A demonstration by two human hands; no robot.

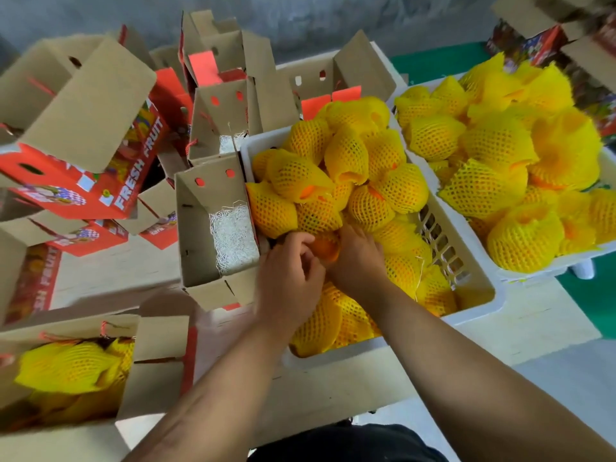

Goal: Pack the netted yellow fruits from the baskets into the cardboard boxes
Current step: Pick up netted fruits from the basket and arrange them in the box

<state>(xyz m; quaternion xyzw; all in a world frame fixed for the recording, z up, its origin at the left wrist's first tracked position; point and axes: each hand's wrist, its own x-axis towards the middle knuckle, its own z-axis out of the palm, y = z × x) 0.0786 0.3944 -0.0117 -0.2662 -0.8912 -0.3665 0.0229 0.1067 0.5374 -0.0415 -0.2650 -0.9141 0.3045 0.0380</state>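
Two white plastic baskets hold several fruits in yellow foam netting: the near basket (473, 305) in the middle and a second basket (540, 271) to the right. Both my hands reach into the near basket. My left hand (288, 278) and my right hand (358, 258) curl together around one orange fruit (326, 248) that shows bare between the fingers, low among the netted fruits (346, 155). Just left of the basket stands an open cardboard box (200, 241) with white shredded paper (233, 238) at its bottom. At lower left another box (156, 388) holds netted fruits (70, 368).
Several open and tipped red "FRESH FRUIT" cartons (83, 128) crowd the pale table (533, 315) to the left and back. More printed boxes (540, 38) stand at the far right behind the second basket. Green floor (590, 301) shows on the right.
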